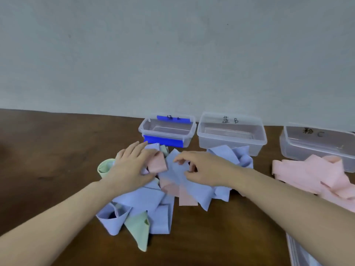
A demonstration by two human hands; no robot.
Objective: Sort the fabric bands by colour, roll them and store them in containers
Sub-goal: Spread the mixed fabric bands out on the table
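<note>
A tangled heap of fabric bands (149, 198) in blue, pink and green lies in the middle of the brown table (48, 150). My left hand (132, 166) rests flat on the heap, fingers straight, touching a pink band (157, 164). My right hand (199, 167) has curled fingers that pinch a blue band (176, 169) on top of the heap. A small pile of blue bands (240, 156) lies in front of the middle container. A pile of pink bands (315, 175) lies at the right. A green band (104, 167) curls at the heap's left.
Three clear plastic containers stand along the wall: one with blue clips (167, 131), a middle one (231, 131) and a right one (317, 143), each marked with handwriting. Stacked clear lids (301, 254) lie at the lower right.
</note>
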